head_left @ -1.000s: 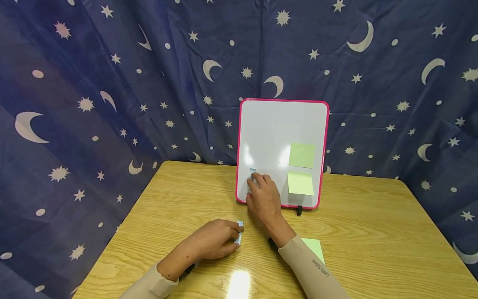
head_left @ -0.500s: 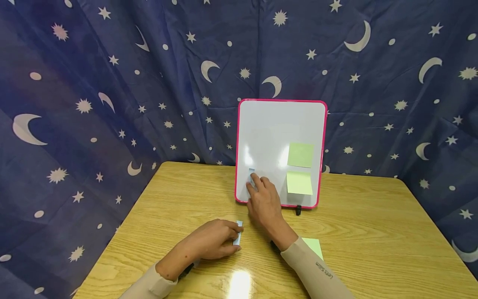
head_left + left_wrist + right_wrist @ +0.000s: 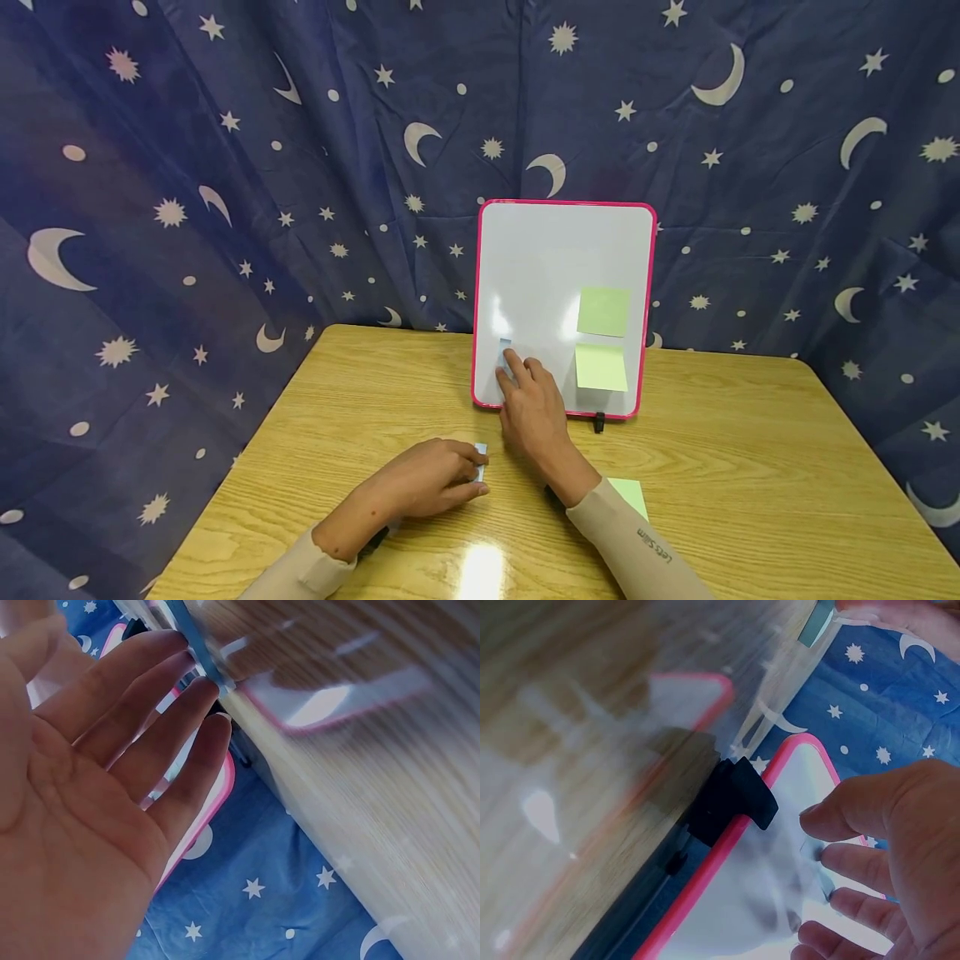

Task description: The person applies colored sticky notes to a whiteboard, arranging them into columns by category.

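Note:
At the lower left of the whiteboard [image 3: 540, 258], my right hand [image 3: 534, 417] touches a pale blue paper strip [image 3: 505, 343] with its fingertips. The fingers cover much of this strip. In the right wrist view, the thumb [image 3: 829, 817] stands apart from the board, with the other fingers loosely bent at its surface. My left hand [image 3: 431, 479] rests on the table, its fingertips on a second blue strip [image 3: 480, 448], perhaps a small pad. From the left wrist, those fingers look nearly straight against the blue strip [image 3: 193, 637].
Two green sticky notes, an upper one [image 3: 603, 312] and a lower one [image 3: 602, 367], are on the board's right side. Another green note [image 3: 630, 497] lies on the table, partly under the right sleeve. A black clip [image 3: 739, 795] grips the board's pink bottom edge. A starry curtain [image 3: 337, 167] hangs behind.
My left thumb has shifted slightly right, covering more of the near end of the table strip. The right hand stays on the board, its fingers barely moved.

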`<state>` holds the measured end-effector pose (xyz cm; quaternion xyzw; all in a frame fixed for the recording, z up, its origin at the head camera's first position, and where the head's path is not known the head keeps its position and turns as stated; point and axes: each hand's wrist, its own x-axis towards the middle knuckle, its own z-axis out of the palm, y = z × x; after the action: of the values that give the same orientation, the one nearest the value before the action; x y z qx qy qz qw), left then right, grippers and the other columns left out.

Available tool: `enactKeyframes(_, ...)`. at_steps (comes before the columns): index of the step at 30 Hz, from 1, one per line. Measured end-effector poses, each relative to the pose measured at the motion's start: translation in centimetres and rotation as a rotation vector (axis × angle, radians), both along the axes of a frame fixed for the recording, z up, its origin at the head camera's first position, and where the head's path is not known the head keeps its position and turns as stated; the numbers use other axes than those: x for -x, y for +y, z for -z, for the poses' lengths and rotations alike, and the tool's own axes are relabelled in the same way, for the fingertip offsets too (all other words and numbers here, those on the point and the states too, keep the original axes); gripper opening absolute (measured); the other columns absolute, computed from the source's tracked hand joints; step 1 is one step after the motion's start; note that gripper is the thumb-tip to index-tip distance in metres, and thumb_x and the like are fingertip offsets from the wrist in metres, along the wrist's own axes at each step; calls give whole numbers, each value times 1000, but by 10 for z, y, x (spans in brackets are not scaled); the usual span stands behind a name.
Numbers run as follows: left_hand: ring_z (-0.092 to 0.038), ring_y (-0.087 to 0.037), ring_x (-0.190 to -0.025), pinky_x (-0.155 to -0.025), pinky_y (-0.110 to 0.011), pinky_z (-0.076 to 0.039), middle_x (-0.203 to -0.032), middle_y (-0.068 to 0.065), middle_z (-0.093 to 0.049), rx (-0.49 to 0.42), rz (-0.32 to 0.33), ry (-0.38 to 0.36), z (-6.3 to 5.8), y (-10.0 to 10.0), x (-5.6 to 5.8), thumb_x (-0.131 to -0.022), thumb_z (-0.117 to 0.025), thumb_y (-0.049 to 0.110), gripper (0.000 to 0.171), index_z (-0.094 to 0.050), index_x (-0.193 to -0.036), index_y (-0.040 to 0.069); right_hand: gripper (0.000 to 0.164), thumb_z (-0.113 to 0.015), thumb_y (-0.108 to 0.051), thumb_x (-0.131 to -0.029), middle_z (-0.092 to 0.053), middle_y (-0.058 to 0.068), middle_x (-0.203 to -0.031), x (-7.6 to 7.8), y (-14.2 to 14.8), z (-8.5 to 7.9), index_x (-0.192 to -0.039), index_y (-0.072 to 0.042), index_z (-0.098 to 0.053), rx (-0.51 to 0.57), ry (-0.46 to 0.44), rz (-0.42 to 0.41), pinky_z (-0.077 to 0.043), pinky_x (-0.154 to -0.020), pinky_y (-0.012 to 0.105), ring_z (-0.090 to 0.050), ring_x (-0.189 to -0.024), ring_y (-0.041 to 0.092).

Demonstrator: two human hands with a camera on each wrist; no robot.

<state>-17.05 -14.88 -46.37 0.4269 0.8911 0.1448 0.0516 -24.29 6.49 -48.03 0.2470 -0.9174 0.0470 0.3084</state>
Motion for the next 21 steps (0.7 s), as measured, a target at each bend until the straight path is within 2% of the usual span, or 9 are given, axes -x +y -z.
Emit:
enactKeyframes(5,-67,-13,-125,-105,-35,-54,-130,0,-73,-22,26,19,-1,0,5,-110,-60,38,33,-84,-104,16,49,-82,-13,-81,-58,11,-150,0,1,1,-129,-6,-76,-4,5,2,-53,-96,46,-57,-120,35)
enactKeyframes(8,-69,-12,-118,-101,-35,-56,-125,0,-74,-42,9,52,-3,1,9,-108,-64,35,28,-83,-107,15,49,-81,-13,-82,-58,12,-151,0,1,1,-130,-6,-76,-7,2,5,-53,-96,47,-58,-119,35)
enactKeyframes(12,-69,-17,-116,-104,-41,-54,-124,1,-74,-76,-89,137,-8,2,14,-106,-67,33,26,-81,-114,12,49,-80,-12,-83,-57,12,-152,0,1,2,-131,-6,-76,-10,-9,5,-53,-97,48,-57,-121,36)
enactKeyframes(16,-64,-20,-126,-110,-45,-49,-129,2,-71,-115,-187,213,-12,2,20,-104,-69,37,33,-76,-125,13,49,-78,-11,-83,-56,12,-154,0,2,2,-131,-6,-76,-9,-22,4,-52,-97,49,-56,-123,36)
enactKeyframes(21,-55,-23,-139,-114,-47,-44,-146,-4,-63,-145,-226,297,-13,2,28,-105,-65,44,51,-63,-146,14,49,-79,-11,-83,-55,11,-155,-1,1,2,-132,-6,-75,-17,-30,15,-52,-98,49,-56,-124,36)
